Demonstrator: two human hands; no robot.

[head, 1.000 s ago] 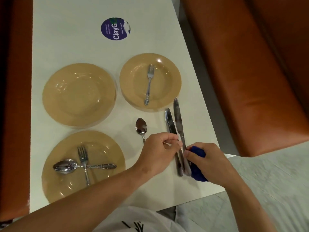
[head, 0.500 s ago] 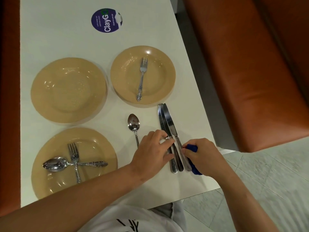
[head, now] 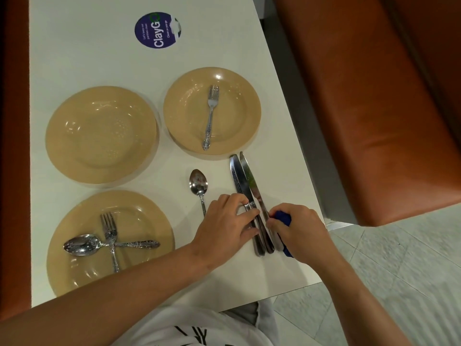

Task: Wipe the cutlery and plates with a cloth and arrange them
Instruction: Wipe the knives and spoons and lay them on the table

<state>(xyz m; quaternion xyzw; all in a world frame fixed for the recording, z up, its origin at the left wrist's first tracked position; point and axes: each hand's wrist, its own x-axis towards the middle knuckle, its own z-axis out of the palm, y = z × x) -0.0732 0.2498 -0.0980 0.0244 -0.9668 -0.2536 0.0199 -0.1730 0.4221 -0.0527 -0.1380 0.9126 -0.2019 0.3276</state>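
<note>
Two table knives [head: 245, 179] lie side by side near the table's right edge, blades pointing away from me. My left hand [head: 224, 227] pinches their handles between thumb and forefinger. My right hand [head: 300, 233] grips a bunched blue cloth [head: 283, 217] and touches the rightmost handle. A loose spoon [head: 198, 186] lies on the table left of the knives. Of three tan plates, the far-left plate [head: 74, 136] holds nothing. The far-right plate [head: 239, 116] carries a fork [head: 210, 116]. The near-left plate [head: 149, 221] has a crossed fork [head: 109, 236] and spoon [head: 82, 244].
A round purple sticker [head: 158, 29] is on the white table [head: 99, 51] at the far end. An orange bench seat [head: 374, 108] runs along the right, beyond a narrow gap. The table's near edge is just in front of my lap.
The knife I held at an angle, tip far out, has been drawn back and laid parallel against the other. Both hands have closed in on the handles.
</note>
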